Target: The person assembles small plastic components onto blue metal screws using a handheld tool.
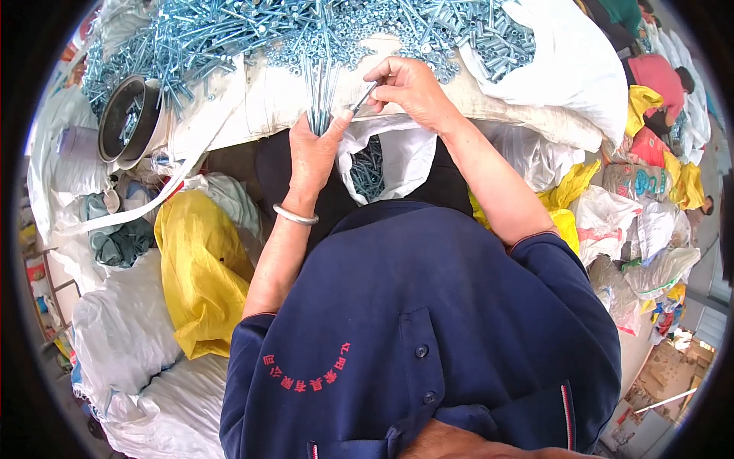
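My left hand (312,159) is closed round a bundle of long, thin metal bolts (318,96) that stand nearly upright, heads up. Fingertips of my right hand (417,90) pinch a short grey metal rod or sleeve (364,99). Its lower end meets my left thumb, and its exact kind is too small to tell. Below the hands, between my knees, an open white bag (405,157) holds a pile of dark metal bolts or sleeves (367,170).
Loose long bolts (229,30), nuts (367,50) and short metal sleeves (501,46) cover the cloth-draped table ahead. A round metal pot (153,126) lies tilted at the left. Yellow sacks (200,268) and white sacks (126,321) crowd both sides. A person in red (659,84) bends at the far right.
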Demonstrator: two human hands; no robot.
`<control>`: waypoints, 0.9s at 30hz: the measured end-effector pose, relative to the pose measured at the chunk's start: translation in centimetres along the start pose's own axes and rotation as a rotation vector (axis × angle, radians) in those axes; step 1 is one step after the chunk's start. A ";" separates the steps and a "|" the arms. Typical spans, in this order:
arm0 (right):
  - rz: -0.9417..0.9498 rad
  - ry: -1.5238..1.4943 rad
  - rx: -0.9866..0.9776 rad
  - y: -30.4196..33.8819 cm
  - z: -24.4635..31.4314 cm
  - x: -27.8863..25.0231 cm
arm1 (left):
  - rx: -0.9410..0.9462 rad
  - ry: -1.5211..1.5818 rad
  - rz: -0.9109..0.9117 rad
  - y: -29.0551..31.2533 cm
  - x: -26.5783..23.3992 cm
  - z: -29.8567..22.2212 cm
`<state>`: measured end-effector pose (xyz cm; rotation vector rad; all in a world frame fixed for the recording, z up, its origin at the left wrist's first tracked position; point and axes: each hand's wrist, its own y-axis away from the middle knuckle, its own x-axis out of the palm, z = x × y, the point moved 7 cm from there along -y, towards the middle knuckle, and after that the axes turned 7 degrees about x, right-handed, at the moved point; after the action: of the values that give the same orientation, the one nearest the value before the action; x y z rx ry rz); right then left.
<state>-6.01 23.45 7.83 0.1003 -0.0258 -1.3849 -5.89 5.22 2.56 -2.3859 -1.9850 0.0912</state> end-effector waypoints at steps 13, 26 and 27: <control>-0.377 0.251 -0.275 1.9 0.7 0.5 | 0.180 -0.299 -0.085 -0.1 -0.3 -1.0; -0.528 1.258 -0.500 -2.3 2.8 -6.1 | -0.171 0.250 -0.087 0.3 0.9 0.6; -0.527 1.258 -0.501 -2.8 2.5 -6.7 | -0.184 0.243 -0.072 0.2 1.0 0.7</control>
<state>-10.17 29.35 10.34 0.5671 1.4675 -1.5872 -5.51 6.18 1.83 -2.2908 -2.0371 -0.3804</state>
